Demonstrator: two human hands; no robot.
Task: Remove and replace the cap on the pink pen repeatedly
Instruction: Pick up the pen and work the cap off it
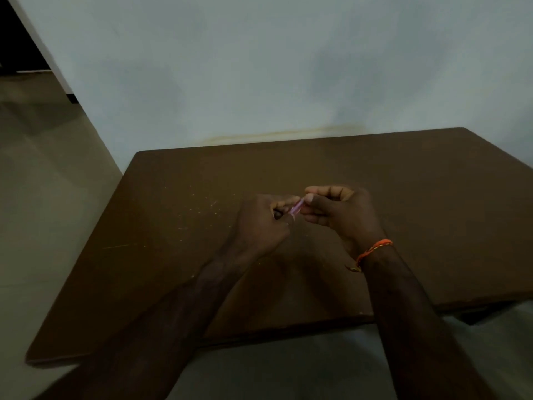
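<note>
Both hands meet above the middle of the brown table (pixel 178 255). A short stretch of the pink pen (pixel 297 210) shows between them, tilted up to the right. My left hand (pixel 261 226) is closed around the pen's lower end, which is hidden in the fist. My right hand (pixel 340 210) pinches the pen's upper end between thumb and fingers. The light is dim, and I cannot tell whether the cap is on the pen or pulled off it.
The table's far edge runs along a pale wall (pixel 259 82). Floor (pixel 43 183) lies to the left of the table. An orange thread band (pixel 373 249) circles my right wrist. Small pale specks (pixel 199 209) dot the tabletop left of the hands.
</note>
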